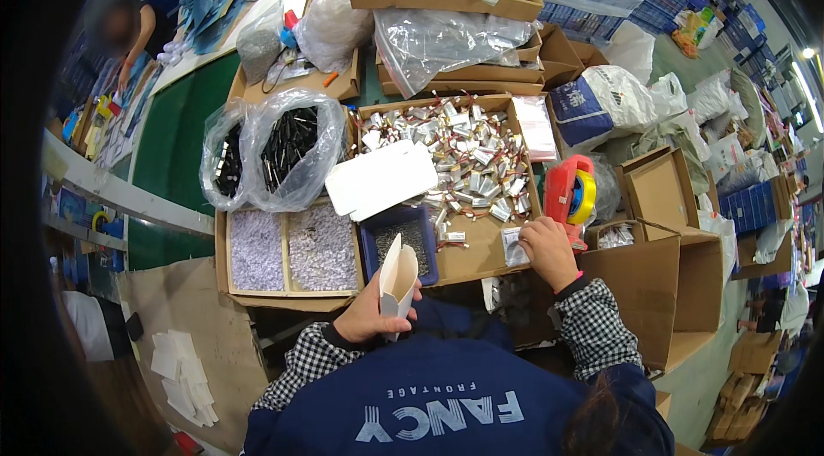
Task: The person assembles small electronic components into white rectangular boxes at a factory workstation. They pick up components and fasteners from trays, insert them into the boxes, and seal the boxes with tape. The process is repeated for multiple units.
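Nearest the camera was the wearer's navy garment (pixel 429 404), with pale block lettering across it. Above it, the left hand (pixel 371 314) was closed around an open white paper box (pixel 399 280), its mouth upward, apparently so the opening stayed clear of the fingers. The right hand (pixel 549 252) had its fingers drawn narrow at a small silver packet (pixel 515 247) in the near right corner of a cardboard tray (pixel 476 265); whether they pinched or merely touched it could not be told.

Farther into the tray lay a heap of small silver cells (pixel 485 160) with red wires, loose, probably for easy picking. Left of the packet sat a blue bin (pixel 433 241) of tiny dark pieces, then two compartments of white bits (pixel 322 246), all seemingly within arm's reach. A red tape dispenser (pixel 560 190) stood right. Far right, a blue-and-white sack (pixel 592 108) bore printed characters, too small to read.
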The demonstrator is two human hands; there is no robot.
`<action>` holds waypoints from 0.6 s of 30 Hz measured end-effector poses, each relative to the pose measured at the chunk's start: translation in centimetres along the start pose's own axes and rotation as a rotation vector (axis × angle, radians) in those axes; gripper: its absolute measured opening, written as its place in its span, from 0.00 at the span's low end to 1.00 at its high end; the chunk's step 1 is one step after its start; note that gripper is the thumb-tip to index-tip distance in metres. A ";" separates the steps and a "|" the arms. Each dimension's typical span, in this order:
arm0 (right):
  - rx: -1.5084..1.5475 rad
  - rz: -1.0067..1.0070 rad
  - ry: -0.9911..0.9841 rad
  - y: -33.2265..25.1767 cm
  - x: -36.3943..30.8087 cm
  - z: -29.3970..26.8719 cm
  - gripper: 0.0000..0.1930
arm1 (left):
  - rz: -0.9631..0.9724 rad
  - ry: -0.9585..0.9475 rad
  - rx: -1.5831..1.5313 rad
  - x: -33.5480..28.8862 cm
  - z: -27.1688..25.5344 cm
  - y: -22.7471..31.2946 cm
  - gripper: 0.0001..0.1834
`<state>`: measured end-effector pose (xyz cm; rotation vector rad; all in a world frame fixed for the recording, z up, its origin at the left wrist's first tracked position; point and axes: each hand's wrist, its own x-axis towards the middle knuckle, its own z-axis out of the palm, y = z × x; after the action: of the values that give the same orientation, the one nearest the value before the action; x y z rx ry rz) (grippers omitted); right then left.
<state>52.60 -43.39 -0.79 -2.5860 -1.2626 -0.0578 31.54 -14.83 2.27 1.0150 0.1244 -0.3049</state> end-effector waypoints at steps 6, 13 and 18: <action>0.134 -0.050 -0.078 -0.5 0.5 -3.6 0.08 | -0.035 -0.047 0.028 -0.2 -0.6 0.1 0.52; 0.694 0.155 -0.122 -5.2 2.4 -11.1 0.06 | 0.001 -0.168 0.009 -0.1 -0.1 0.3 0.58; 1.218 -0.267 0.241 -10.8 4.1 -13.3 0.06 | -0.048 -0.265 0.058 -0.3 0.4 1.3 0.61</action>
<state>47.78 -37.18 14.99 -1.3263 -1.0362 0.2600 31.66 -14.48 3.66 1.0205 -0.1002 -0.4860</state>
